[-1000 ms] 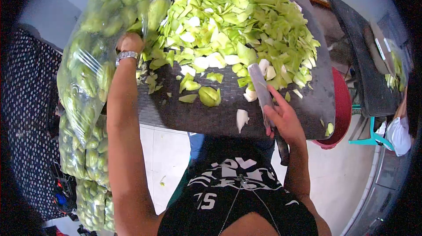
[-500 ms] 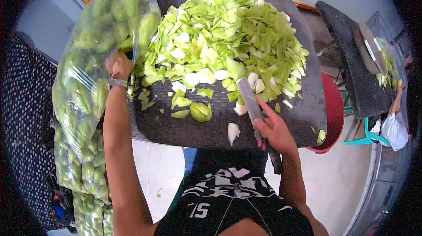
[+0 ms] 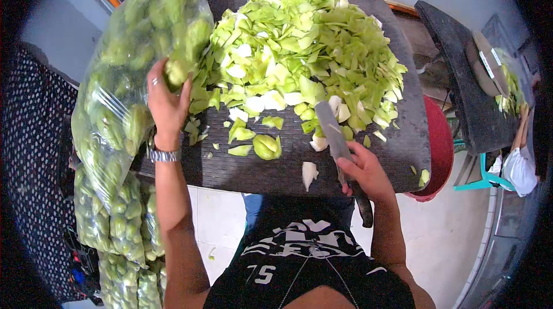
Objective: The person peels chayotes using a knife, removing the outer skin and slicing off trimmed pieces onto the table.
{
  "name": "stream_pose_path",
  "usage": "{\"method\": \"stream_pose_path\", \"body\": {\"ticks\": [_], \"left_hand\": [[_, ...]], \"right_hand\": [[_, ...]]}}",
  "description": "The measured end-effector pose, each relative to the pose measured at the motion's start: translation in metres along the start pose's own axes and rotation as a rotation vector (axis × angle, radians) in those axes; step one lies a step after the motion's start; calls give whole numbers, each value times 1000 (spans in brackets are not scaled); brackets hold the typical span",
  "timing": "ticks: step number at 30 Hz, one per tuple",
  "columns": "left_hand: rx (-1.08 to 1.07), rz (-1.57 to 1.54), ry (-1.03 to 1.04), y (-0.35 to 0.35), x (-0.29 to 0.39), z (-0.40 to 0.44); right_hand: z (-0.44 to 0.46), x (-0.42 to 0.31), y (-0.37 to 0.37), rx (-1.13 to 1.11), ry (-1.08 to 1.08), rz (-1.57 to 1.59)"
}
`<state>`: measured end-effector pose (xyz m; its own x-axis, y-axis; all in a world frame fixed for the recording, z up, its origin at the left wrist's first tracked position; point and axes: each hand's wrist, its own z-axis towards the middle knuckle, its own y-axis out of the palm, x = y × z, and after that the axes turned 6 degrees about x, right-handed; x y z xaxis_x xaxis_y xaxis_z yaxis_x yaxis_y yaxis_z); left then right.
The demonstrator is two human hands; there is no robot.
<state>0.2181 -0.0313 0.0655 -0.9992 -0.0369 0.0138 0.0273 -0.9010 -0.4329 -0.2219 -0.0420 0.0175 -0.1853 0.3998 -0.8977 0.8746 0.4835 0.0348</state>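
Observation:
My left hand (image 3: 167,100) grips a green chayote (image 3: 177,72) at the right side of a big clear plastic bag (image 3: 106,101) full of chayotes. A knife (image 3: 332,127) with a wide blade and dark handle is in my right hand (image 3: 366,172), its blade pointing up and away over the table. Beyond the blade rises a large heap of cut green chayote pieces (image 3: 299,50). Nearer me, a single chayote (image 3: 266,147) lies on the dark table (image 3: 242,173), with a few loose pieces and a pale chunk (image 3: 309,176) around it.
More bagged chayotes (image 3: 118,222) are stacked below the big bag on the left. A red tub (image 3: 435,153) stands beyond the table's right edge. Farther right are another dark table (image 3: 455,78), a teal chair (image 3: 481,176) and another person's arm (image 3: 521,127).
My left hand has come out of the bag's opening, bringing a chayote into view and shifting slightly right and toward me. The knife in my right hand has barely moved.

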Motion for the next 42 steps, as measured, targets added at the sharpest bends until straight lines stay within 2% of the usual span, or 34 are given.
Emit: {"method": "stream_pose_path", "body": {"ticks": [1, 4, 5, 6, 8, 10, 12, 13, 14, 17, 19, 20, 22, 23, 26, 28, 29, 32, 36, 39, 40, 42], "left_hand": [[46, -150, -249, -5, 17, 0], [159, -388, -645, -18, 51, 2], [187, -535, -736, -14, 59, -3], [102, -525, -756, -10, 64, -11], [150, -970, -1262, -6, 105, -12], [-51, -1358, -1592, -3, 120, -26], [-168, -1759, -1749, 5, 132, -36], [-270, -1853, -1758, 7, 141, -37], [-374, -1943, -1760, 7, 150, -39], [-459, -2067, -1735, 0, 169, -48], [-493, -2145, -1698, -6, 180, -56], [-509, -2305, -1698, -7, 184, -62], [-519, -2637, -1663, -4, 188, -76], [-532, -2469, -1810, -4, 190, -85], [-398, -1911, -1787, -7, 218, -79], [-537, -1755, -1146, -2, 212, -88], [-552, -1790, -1300, -3, 213, -92], [-561, -1979, -1538, -6, 215, -78], [-754, -1753, -1143, 3, 201, -77], [-742, -1812, -1058, 6, 201, -77], [-714, -1863, -1053, 7, 201, -77], [-823, -1754, -1108, 5, 199, -73]], "right_hand": [[1, 4, -3, -3, -5, 22], [-1, 8, -11, -69, -16, 270], [1, 7, -13, -102, -23, 382], [3, 6, -15, -165, -51, 523], [4, 6, -19, -283, -100, 807], [1, -10, -6, -143, -156, 759], [-6, -30, 11, 2, -180, 674], [-7, -32, 8, -155, -251, 643], [-7, -36, 10, -110, -233, 501], [-9, -45, 18, 86, -186, -5], [-6, -47, 18, 168, -379, -435], [-6, -48, 17, 208, -470, -652], [-7, -56, 19, 204, -536, -679], [-6, -57, 20, 206, -609, -720], [-5, -62, 21, 242, -835, -846], [-6, -68, 19, 247, -912, -917], [-8, -72, 17, 232, -913, -946], [-9, -77, 16, 220, -926, -1007], [-5, -77, 9, 168, -927, -1065], [0, -74, 9, 198, -1008, -1052], [1, -74, 9, 199, -972, -1080], [1, -73, 8, 192, -896, -1131]]}}
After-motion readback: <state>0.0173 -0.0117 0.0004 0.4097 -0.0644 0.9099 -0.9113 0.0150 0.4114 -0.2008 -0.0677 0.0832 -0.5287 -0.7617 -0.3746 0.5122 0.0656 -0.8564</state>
